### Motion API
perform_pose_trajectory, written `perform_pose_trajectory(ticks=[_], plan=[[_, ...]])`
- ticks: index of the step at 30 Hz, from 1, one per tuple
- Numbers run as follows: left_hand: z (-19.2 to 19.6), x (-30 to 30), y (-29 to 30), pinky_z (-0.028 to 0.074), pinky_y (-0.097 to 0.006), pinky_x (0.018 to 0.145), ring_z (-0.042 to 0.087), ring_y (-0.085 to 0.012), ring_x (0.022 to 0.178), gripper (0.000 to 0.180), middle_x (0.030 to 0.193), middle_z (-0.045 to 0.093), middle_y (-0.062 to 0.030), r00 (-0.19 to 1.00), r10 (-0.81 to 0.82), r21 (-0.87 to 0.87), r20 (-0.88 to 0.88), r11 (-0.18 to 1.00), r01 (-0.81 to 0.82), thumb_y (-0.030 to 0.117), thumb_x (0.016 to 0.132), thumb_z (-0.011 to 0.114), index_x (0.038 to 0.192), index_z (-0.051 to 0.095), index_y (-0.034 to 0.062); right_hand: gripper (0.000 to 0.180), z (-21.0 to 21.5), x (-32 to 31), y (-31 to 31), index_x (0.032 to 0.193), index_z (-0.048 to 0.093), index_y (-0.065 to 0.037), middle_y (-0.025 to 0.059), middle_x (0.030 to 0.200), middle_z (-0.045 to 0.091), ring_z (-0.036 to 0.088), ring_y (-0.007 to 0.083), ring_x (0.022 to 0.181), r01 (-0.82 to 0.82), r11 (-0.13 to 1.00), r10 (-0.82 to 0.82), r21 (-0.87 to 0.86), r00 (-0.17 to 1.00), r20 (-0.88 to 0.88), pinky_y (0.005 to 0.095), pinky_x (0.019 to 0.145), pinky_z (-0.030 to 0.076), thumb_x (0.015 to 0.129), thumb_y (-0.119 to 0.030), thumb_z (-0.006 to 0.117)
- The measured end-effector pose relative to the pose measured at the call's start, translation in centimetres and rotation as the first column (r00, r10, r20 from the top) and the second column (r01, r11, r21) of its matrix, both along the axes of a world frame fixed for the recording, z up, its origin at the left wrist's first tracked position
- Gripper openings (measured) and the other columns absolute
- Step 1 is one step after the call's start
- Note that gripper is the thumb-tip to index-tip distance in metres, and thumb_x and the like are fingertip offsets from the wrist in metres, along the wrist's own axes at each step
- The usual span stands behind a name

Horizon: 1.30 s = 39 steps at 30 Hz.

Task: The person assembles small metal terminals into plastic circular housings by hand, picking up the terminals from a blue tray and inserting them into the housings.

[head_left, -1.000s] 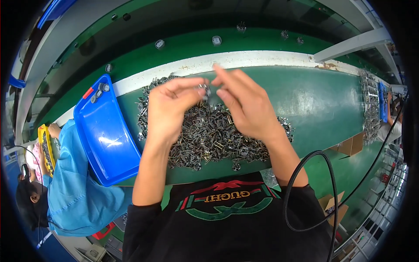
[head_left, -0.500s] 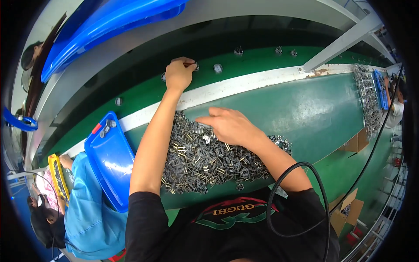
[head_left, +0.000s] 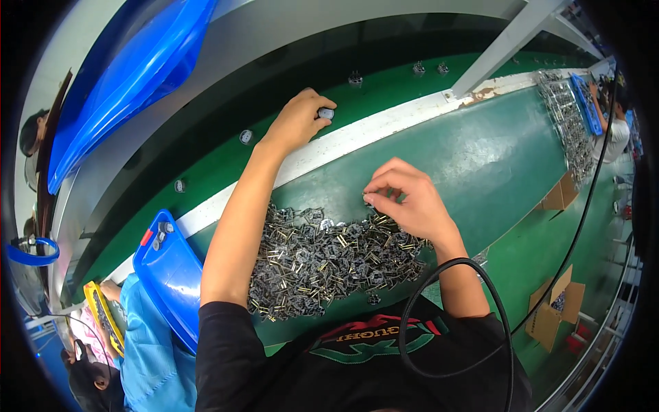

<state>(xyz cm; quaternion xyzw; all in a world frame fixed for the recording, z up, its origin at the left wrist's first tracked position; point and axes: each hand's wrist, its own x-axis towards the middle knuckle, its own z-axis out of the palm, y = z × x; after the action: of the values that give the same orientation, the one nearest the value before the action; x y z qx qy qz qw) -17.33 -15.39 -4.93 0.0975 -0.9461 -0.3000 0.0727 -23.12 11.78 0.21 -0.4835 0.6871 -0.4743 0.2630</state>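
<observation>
My left hand [head_left: 296,123] reaches over the dark green belt, its thumb and fingers closed around a small round grey part [head_left: 326,112]. Over the right side of the heap, my right hand [head_left: 410,200] pinches something small and dark at its fingertips; its kind cannot be made out. Below both hands a wide heap of small black parts with brass-coloured pins [head_left: 336,261] covers the green worktable [head_left: 473,165]. Another round part [head_left: 246,136] sits on the belt, left of my left wrist.
A white rail [head_left: 371,134] divides table and belt. More pieces [head_left: 355,79] stand along the belt. A blue tray [head_left: 168,275] lies left, beside a person in blue [head_left: 154,329]. A grey post [head_left: 504,48] rises right. A black cable [head_left: 504,309] loops over my right forearm.
My left hand has moved right along the belt and now grips a round grey part. My right hand has lifted off the heap and shifted right, fingers pinched. The whole view has shifted slightly.
</observation>
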Motion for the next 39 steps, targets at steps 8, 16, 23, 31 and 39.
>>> perform_pose_trajectory(ticks=[8,16,23,31,39], plan=[[5.5,6.8,8.8,0.049,-0.024,0.063,0.057,-0.007,0.068,0.03,0.086,0.064,-0.0027,0.913,0.38,0.655,-0.147,0.729,-0.198,0.006,0.08,0.077,0.107,0.067,0.0037,0.017,0.6,-0.3,0.0,0.104,0.07,0.005,0.0057,0.092,0.065,0.062,0.0091,0.072,0.186,0.965,0.021,-0.187,0.652,0.758,0.021,0.059,0.049,0.087,0.004,0.069],[8.1,11.7,13.5,0.052,-0.018,0.064,0.063,-0.0054,0.071,0.043,0.085,0.06,-0.0013,0.891,0.447,0.807,-0.08,0.553,-0.205,-0.01,0.076,0.078,0.117,0.068,-0.001,0.017,2.6,2.7,-1.5,0.097,0.071,-0.001,0.009,0.094,0.068,0.066,0.0168,0.078,0.075,0.912,-0.127,-0.404,0.987,-0.102,0.0266,0.064,0.053,0.081,0.006,0.073],[8.5,13.0,14.5,0.055,-0.023,0.068,0.069,-0.0106,0.078,0.048,0.09,0.062,-0.0044,0.915,0.391,0.779,-0.098,0.602,-0.174,-0.01,0.074,0.077,0.12,0.069,0.0011,0.016,4.0,3.8,-1.5,0.089,0.069,-0.003,0.0068,0.086,0.062,0.065,0.0224,0.073,-0.052,0.928,-0.056,-0.369,0.96,-0.275,0.0321,0.06,0.052,0.075,0.003,0.075],[9.1,14.0,14.5,0.055,-0.024,0.067,0.071,-0.0127,0.074,0.044,0.088,0.065,-0.008,0.94,0.323,0.643,-0.108,0.744,-0.182,-0.005,0.074,0.076,0.117,0.07,0.002,0.016,3.9,4.8,-1.5,0.089,0.069,-0.005,0.0048,0.084,0.061,0.064,0.0219,0.07,-0.077,0.936,-0.037,-0.343,0.949,-0.315,0.0324,0.058,0.052,0.075,0.001,0.074],[8.5,14.0,11.5,0.052,-0.021,0.068,0.064,-0.0089,0.075,0.031,0.093,0.067,-0.0049,0.94,0.342,0.806,-0.004,0.558,-0.199,-0.004,0.085,0.069,0.116,0.071,-0.0019,0.023,2.0,4.9,-2.3,0.101,0.071,-0.005,0.0064,0.089,0.064,0.064,0.0239,0.072,-0.072,0.937,-0.031,-0.343,0.957,-0.287,0.0345,0.061,0.052,0.08,0.003,0.068]])
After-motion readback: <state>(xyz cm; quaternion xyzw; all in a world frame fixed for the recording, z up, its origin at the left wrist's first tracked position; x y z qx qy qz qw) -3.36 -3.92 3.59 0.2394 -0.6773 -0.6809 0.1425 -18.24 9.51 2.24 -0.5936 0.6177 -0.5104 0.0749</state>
